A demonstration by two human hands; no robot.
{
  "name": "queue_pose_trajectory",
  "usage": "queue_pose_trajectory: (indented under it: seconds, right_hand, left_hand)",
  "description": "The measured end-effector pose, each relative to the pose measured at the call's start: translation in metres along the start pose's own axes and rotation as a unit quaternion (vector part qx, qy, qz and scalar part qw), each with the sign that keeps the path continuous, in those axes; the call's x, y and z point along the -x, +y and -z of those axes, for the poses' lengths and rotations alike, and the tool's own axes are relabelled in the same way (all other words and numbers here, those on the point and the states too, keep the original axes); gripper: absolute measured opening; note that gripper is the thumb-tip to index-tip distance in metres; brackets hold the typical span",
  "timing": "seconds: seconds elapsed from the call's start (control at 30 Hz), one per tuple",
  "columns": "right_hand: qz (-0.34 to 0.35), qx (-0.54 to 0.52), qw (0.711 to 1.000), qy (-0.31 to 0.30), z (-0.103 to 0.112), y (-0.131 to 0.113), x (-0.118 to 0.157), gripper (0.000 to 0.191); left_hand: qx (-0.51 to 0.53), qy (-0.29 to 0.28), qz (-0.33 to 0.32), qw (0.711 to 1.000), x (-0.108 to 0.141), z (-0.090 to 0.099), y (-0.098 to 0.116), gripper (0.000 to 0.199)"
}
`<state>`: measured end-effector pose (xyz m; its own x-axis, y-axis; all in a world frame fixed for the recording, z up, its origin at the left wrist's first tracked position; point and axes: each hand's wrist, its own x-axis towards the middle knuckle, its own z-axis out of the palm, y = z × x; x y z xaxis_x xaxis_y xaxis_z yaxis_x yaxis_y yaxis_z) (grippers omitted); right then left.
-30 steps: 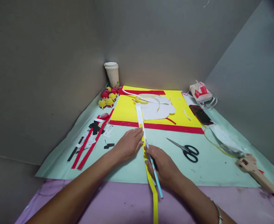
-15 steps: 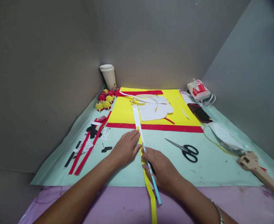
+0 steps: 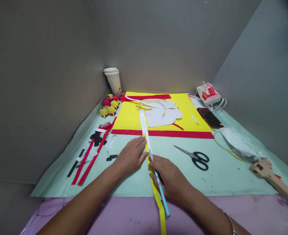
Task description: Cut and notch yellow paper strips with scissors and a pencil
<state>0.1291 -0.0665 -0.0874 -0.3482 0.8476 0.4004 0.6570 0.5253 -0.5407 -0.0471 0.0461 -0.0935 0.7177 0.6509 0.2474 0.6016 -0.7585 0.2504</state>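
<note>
- Flattened with fingers extended, the left hand (image 3: 132,153) is pressing down at the edge of a long, ribbed yellow strip (image 3: 156,193).
- Curled, the right hand (image 3: 169,174) is grasping a slim light-blue pencil (image 3: 162,194), its fingertips also touching the yellow strip.
- Running between the hands, the yellow strip is overlapping a flat white strip (image 3: 143,121) at its far end and hanging past the pale green sheet (image 3: 139,182) at its near end.
- Beyond them, a yellow board with red bands (image 3: 127,119) is lying under white paper cutouts (image 3: 162,117).
- Black-handled scissors (image 3: 198,160) are resting right of the right hand, and a beige glue gun (image 3: 272,178) is lying farther right.
</note>
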Motion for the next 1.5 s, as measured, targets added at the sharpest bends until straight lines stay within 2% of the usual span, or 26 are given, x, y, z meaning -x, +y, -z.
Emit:
queue_pose_trajectory:
  seconds: [0.87,1.17,1.5]
  right_hand:
    - [0.001,0.002,1.0,-0.007,0.001,-0.001,0.002,0.025]
    - [-0.023,-0.044,0.998,-0.028,0.006,-0.018,0.027,0.028]
    - [-0.011,-0.019,0.999,-0.048,0.002,-0.036,0.051,0.021]
  left_hand:
    - [-0.017,-0.039,0.008,0.999,-0.002,0.004,0.002,0.053]
    - [-0.011,-0.061,0.008,0.998,-0.001,0.005,0.0,0.063]
    - [-0.01,-0.062,0.001,0.998,0.0,0.005,0.0,0.062]
